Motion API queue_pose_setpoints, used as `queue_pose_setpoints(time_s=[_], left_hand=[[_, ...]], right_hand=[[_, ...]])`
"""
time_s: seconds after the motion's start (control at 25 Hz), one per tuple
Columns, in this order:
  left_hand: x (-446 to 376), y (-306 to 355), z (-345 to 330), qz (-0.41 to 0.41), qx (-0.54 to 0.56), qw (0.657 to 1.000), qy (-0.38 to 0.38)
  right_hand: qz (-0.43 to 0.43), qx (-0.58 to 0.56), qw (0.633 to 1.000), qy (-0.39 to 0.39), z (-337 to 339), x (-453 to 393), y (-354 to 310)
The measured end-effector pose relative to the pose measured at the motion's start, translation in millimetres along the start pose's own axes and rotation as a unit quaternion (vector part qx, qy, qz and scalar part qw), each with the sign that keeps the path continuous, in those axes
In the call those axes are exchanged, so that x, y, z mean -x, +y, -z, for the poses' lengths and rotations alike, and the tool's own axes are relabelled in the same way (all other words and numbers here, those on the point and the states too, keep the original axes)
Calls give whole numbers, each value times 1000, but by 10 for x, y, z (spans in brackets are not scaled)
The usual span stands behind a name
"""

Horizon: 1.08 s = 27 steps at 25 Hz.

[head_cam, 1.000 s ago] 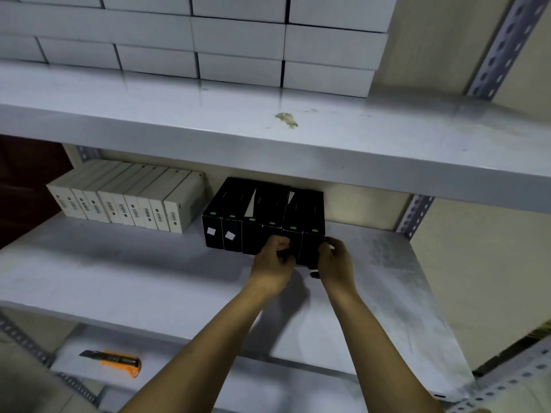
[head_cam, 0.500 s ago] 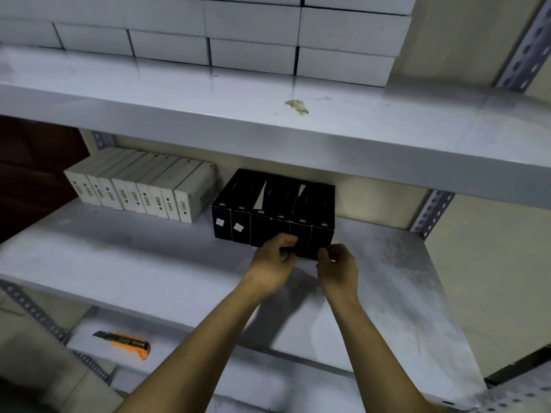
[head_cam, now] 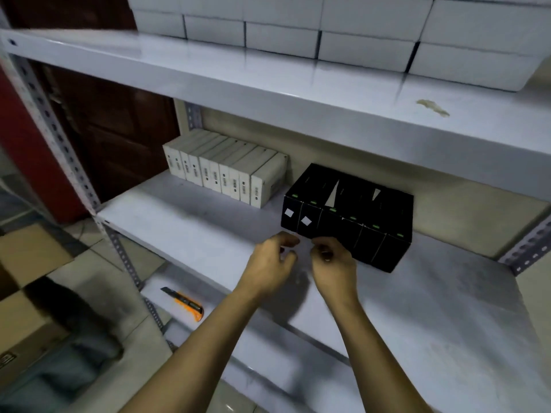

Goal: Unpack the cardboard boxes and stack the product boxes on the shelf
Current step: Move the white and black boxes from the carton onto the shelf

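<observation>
A grey metal shelf board [head_cam: 185,222] carries two groups of stock: a row of upright white product boxes [head_cam: 226,171] with barcode labels stands toward the back left, and just to their right, apart by a small gap, sits a block of upright black product boxes [head_cam: 351,216] with small green marks on their top edges and white square stickers on the two leftmost ends. Above, a second grey shelf board [head_cam: 268,84] holds stacked flat white boxes [head_cam: 366,34] and bears a yellowish smear [head_cam: 432,107] near its right part. On the lower board lies an orange utility knife [head_cam: 186,302], and brown cardboard boxes [head_cam: 26,263] sit on the tiled floor at the left. Both bare forearms reach up from below. The left hand [head_cam: 272,265] and right hand [head_cam: 335,260] hover side by side just before the front lower corner of the black block, fingers loosely curled, holding nothing visible; whether the right fingertips touch the boxes cannot be told through the blur.
</observation>
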<state>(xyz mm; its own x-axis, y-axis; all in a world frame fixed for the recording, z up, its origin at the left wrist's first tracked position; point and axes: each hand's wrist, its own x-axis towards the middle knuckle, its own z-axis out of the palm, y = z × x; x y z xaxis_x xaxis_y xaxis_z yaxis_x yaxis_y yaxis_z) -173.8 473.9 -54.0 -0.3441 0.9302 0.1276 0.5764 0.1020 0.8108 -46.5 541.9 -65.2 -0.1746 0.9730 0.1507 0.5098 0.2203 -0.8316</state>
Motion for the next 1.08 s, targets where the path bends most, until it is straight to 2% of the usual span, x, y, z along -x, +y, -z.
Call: queue_pose_setpoints(time_s=[0.44,1.08], left_hand=[[400,-803,1184,116,-4,986,121],[1325,-2080,3084,216,-22,938,271]], right_hand=[[56,-88,988,-110,-1233,301,-881],[145,-116,938,-292,-3207,1228,-2298]])
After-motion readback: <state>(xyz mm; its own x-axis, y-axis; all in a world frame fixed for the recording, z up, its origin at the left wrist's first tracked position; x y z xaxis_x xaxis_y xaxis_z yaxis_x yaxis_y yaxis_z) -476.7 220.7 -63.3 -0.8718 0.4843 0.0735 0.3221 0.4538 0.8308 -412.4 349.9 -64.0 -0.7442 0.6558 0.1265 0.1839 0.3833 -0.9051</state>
